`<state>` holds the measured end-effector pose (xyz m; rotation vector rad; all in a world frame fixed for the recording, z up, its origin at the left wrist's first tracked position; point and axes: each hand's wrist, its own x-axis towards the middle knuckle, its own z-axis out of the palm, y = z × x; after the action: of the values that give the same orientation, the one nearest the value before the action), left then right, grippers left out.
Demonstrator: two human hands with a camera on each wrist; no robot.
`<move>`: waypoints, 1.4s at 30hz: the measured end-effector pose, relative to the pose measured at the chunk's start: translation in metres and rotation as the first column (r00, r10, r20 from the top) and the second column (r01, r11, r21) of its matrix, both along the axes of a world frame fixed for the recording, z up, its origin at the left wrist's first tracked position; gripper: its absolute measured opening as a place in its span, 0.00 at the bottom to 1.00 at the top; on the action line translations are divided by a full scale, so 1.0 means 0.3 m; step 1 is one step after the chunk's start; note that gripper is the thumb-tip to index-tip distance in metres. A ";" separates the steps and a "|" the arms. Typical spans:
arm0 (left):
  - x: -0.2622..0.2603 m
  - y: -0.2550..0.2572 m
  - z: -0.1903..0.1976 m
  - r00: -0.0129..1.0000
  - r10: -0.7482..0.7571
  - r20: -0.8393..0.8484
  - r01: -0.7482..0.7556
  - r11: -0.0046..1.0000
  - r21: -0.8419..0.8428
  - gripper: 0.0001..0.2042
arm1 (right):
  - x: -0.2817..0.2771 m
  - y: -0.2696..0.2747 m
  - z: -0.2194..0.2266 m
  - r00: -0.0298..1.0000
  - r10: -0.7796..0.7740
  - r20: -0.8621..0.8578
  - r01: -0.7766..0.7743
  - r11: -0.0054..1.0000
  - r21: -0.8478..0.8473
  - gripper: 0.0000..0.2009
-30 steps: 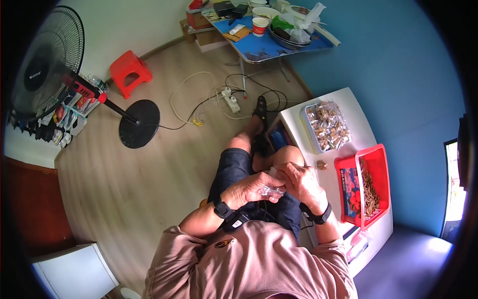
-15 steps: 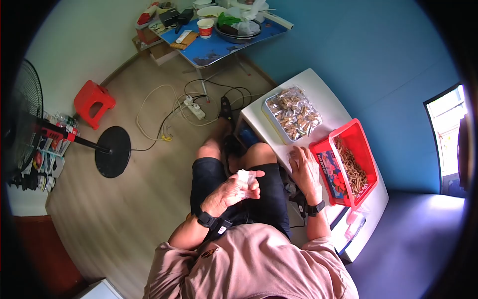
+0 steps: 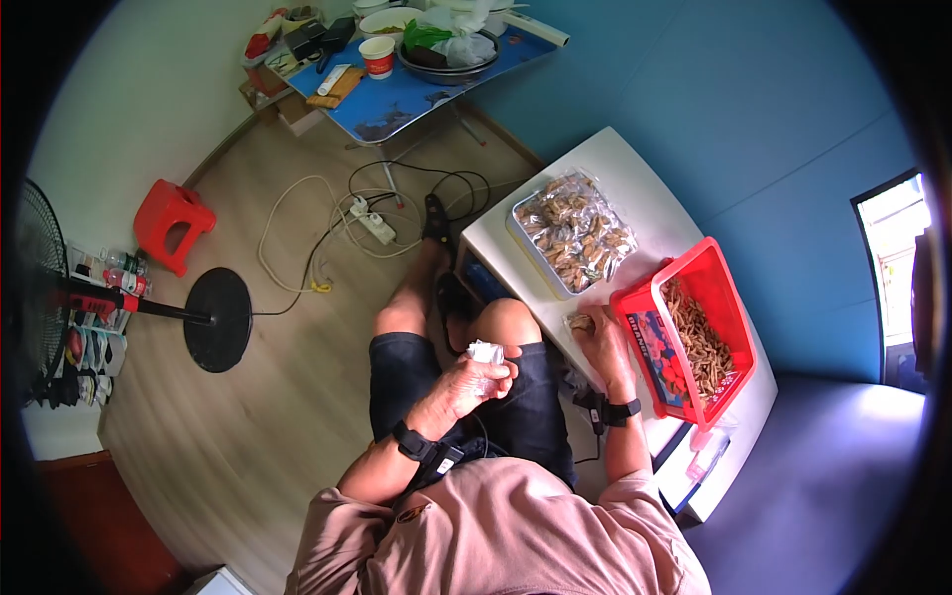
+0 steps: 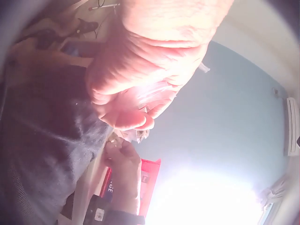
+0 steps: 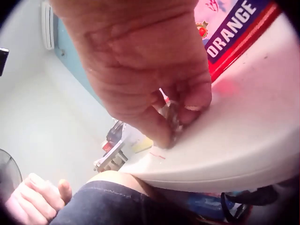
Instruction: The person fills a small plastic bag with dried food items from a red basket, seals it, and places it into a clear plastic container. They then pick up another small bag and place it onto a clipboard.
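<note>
My left hand [image 3: 466, 389] is over the thigh, its fingers curled round a crumpled clear plastic bag [image 3: 485, 352]. In the left wrist view, the film [image 4: 152, 93] shows between palm and fingers. At the white cabinet top's near edge, my right hand [image 3: 607, 347] pinches a small cluster of brown dried pieces [image 5: 172, 115] low over the surface; the fingers partly hide it. Beyond that hand stands a metal tray [image 3: 540, 260] heaped with clear packets of brown pieces [image 3: 580, 233]. A red plastic basket [image 3: 742, 290] with loose brown pieces [image 3: 699, 342] is right beside the hand.
The white cabinet [image 3: 620, 159] stands against the blue wall. Cables and a power strip [image 3: 372, 223] lie on the floor ahead. A blue folding table [image 3: 407, 104] holds bowls and a cup. A red stool [image 3: 174, 223] and a fan [image 3: 213, 317] are at left.
The hands were together over the lap; the right has moved away to the cabinet top and now pinches brown pieces there. The left has kept the plastic bag. The head view has shifted.
</note>
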<state>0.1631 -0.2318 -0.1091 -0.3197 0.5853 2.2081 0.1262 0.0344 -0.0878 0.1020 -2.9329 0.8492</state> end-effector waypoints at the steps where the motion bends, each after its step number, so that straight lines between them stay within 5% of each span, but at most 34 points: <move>1: -0.003 0.009 0.001 1.000 0.008 -0.024 -0.010 0.998 -0.057 0.14 | -0.001 0.009 -0.010 1.000 -0.003 0.003 0.003 1.000 -0.001 0.18; 3: -0.009 0.029 -0.002 0.999 0.025 -0.045 -0.030 0.992 -0.123 0.14 | 0.000 0.020 -0.021 0.969 0.030 0.246 0.089 0.886 -0.456 0.14; 4: -0.011 0.038 -0.003 0.997 0.043 -0.069 -0.055 0.981 -0.188 0.13 | 0.008 0.024 -0.025 0.968 0.029 0.249 0.091 0.884 -0.458 0.14; 6: -0.017 0.050 -0.001 0.992 0.045 -0.117 -0.074 0.962 -0.263 0.13 | 0.031 -0.010 0.016 0.907 0.061 0.417 0.292 0.623 -0.726 0.10; 7: -0.020 0.055 0.004 0.984 0.044 -0.171 -0.099 0.938 -0.331 0.13 | 0.043 -0.026 0.015 0.906 0.062 0.419 0.294 0.620 -0.728 0.10; 10: -0.018 0.072 0.050 0.965 0.049 -0.256 -0.159 0.890 -0.428 0.13 | 0.090 -0.098 0.024 0.894 0.196 0.404 0.341 0.290 -0.894 0.12; 27: 0.114 -0.015 0.161 0.865 -0.031 -0.500 -0.323 0.728 -0.604 0.12 | 0.188 -0.255 0.043 0.839 0.397 0.372 0.219 0.380 -0.899 0.15; 30: 0.126 -0.024 0.156 0.856 -0.030 -0.517 -0.334 0.730 -0.596 0.12 | 0.203 -0.292 0.051 0.964 0.202 0.173 0.064 0.456 -0.888 0.17; 32: 0.136 -0.024 0.171 0.846 -0.017 -0.533 -0.351 0.735 -0.580 0.12 | 0.218 -0.288 0.124 0.982 0.113 -0.152 -0.168 0.891 -0.422 0.17; 34: 0.145 -0.025 0.183 0.838 -0.008 -0.546 -0.362 0.741 -0.566 0.12 | 0.234 -0.290 0.140 0.971 0.126 -0.204 -0.199 0.897 -0.394 0.15; 36: 0.147 -0.023 0.190 0.804 -0.041 -0.593 -0.384 0.726 -0.571 0.10 | 0.261 -0.296 0.142 0.941 0.280 0.189 0.003 0.552 -0.834 0.15; 37: 0.148 -0.018 0.195 0.804 -0.045 -0.593 -0.380 0.729 -0.570 0.10 | 0.263 -0.316 0.133 0.939 0.300 0.168 0.004 0.480 -0.877 0.14; 42: 0.155 -0.008 0.216 0.775 -0.111 -0.623 -0.382 0.702 -0.601 0.08 | 0.259 -0.311 0.144 0.887 0.352 0.298 0.064 0.546 -0.835 0.12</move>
<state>0.2095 -0.2344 -0.0443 0.0139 1.8686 2.1189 0.2039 -0.0590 -0.0447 0.0981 -2.4736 2.4898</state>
